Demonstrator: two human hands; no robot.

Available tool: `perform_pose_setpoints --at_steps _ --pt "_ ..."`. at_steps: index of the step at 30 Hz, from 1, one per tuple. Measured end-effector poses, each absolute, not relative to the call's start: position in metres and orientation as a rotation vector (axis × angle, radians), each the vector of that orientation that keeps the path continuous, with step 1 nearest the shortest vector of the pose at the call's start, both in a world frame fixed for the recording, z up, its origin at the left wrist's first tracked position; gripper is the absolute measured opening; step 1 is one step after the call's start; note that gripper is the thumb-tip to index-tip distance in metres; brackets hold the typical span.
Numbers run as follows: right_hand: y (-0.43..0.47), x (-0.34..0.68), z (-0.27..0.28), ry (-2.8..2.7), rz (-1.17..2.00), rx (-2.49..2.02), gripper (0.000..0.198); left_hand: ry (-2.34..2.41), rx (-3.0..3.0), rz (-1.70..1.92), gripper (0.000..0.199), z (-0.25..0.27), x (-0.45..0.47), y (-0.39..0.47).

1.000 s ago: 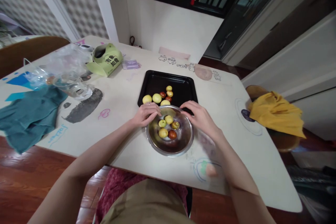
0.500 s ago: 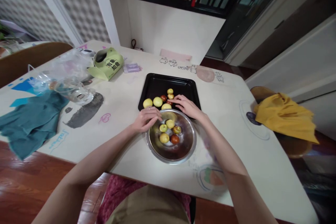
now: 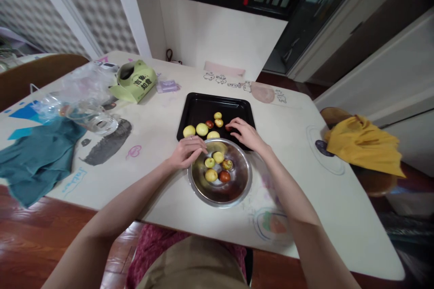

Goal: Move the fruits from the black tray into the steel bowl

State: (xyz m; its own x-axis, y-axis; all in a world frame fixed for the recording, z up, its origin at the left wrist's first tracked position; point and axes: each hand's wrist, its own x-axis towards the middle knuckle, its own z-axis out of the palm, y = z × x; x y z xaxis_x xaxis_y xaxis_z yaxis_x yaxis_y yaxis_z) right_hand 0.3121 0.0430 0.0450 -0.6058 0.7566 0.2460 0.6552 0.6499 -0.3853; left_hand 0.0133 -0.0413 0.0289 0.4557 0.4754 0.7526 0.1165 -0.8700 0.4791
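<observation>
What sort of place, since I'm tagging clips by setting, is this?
Probably a home dining area: a white table with hand-drawn pictures, a brown chair beside it, and a metal bowl holding what looks like fruit.

The metal bowl [image 3: 237,186] is gleaming, smooth and polished; the baking tray [image 3: 217,104] is showing a dark gloss. Crumpled plastic film [image 3: 83,82] is shining, the teal cloth [image 3: 40,156] is looking matt, and the wood floor [image 3: 40,239] is reflecting light.

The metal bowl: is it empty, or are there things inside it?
Partly filled: the metal bowl holds five roundish fruits, four yellowish and one reddish; bare inner wall shows around them.
</observation>
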Motion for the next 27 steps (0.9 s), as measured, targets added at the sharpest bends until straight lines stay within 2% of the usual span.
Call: perform_pose_setpoints --at_steps 13,22,27 --pt "0.043 0.306 0.029 -2.336 0.517 -1.157 0.031 0.488 2.359 1.388 0.03 0.031 0.013 -0.041" --pt "-0.002 0.304 0.082 -2.189 0.524 -1.048 0.026 0.494 2.375 1.384 0.032 0.029 0.013 -0.041" --pt "-0.033 0.297 0.113 -2.446 0.638 -0.896 0.024 0.522 2.38 1.346 0.034 0.031 0.012 -0.042"
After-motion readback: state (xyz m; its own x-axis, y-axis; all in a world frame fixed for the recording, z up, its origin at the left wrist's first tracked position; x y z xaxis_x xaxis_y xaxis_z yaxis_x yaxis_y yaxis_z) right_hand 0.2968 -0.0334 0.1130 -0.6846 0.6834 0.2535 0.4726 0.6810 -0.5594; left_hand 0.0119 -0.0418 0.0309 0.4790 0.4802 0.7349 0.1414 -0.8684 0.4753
